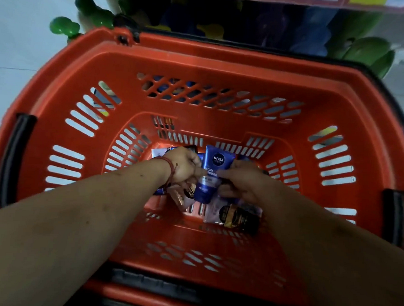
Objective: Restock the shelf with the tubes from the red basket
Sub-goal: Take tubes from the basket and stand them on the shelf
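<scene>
While several tubes lie on the bottom of the red basket [59, 87], the left grip [184, 166] and right grip [241, 181] both pinch one blue tube [215, 170] with curled fingers, low inside it. Judged incomplete: this tube is unshelved, and a dark tube [237, 215] and others remain. Stock already shelved cannot be told.

The red basket [201, 66] at frame centre is slotted moulded plastic with a slight sheen. The blue tube [212, 174] is glossy plastic. The packets [237, 213] just below it look shiny, foil-like.
</scene>
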`<control>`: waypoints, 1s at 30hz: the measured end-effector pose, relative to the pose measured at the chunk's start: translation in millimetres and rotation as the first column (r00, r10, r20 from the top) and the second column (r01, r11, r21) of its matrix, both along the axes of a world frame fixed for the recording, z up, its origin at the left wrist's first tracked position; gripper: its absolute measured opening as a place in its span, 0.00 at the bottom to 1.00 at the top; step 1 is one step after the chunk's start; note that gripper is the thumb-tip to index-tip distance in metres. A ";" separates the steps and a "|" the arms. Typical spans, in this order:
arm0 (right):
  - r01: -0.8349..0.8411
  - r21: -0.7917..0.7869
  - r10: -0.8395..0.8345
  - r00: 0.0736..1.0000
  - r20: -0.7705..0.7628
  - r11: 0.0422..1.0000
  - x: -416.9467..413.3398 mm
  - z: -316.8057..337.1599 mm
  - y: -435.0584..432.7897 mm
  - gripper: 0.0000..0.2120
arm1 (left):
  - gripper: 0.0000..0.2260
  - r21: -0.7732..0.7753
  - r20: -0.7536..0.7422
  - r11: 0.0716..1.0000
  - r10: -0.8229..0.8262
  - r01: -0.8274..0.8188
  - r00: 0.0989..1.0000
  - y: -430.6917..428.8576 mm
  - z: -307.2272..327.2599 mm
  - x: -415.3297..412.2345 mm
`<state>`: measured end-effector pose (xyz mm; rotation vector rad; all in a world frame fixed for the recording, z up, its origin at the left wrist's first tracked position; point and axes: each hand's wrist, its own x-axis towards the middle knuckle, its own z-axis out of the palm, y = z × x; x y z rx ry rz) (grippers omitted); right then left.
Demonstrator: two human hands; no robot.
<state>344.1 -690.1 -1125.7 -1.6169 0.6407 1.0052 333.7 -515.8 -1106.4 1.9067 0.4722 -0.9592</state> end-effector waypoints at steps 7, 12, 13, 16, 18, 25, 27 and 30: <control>-0.055 0.028 0.047 0.966 0.255 0.998 5.4 88.4 3.5 0.06 | 0.05 -0.123 0.135 0.989 0.095 -0.079 0.986 16.4 78.7 -2.4; -0.106 0.045 0.080 0.916 0.394 0.993 4.8 180.3 2.6 0.04 | 0.05 -0.224 0.238 0.966 0.180 -0.126 0.955 20.7 166.0 -10.8; -0.120 0.043 0.090 0.898 0.430 0.992 5.0 202.2 0.6 0.04 | 0.07 -0.250 0.252 0.961 0.181 -0.117 0.950 20.3 188.2 -11.7; -0.154 0.038 0.109 0.833 0.542 0.987 6.8 257.5 -3.0 0.09 | 0.12 -0.292 0.312 0.953 0.169 -0.075 0.935 19.4 242.4 -12.7; -0.136 0.063 0.070 0.792 0.606 0.989 9.9 287.6 -4.4 0.10 | 0.14 -0.349 0.375 0.933 0.228 -0.091 0.899 17.0 266.6 -11.6; -0.088 0.194 -0.083 0.683 0.726 0.977 18.8 318.2 -7.2 0.06 | 0.12 -0.590 0.446 0.775 0.545 -0.224 0.710 1.2 286.3 2.2; -0.040 0.169 -0.108 0.619 0.777 0.985 28.3 323.2 -4.2 0.06 | 0.11 -0.607 0.476 0.760 0.581 -0.231 0.660 -5.0 286.7 11.2; 0.031 0.197 -0.183 0.528 0.829 0.980 46.7 333.1 -1.6 0.06 | 0.09 -0.623 0.523 0.746 0.621 -0.236 0.583 -12.9 291.1 30.6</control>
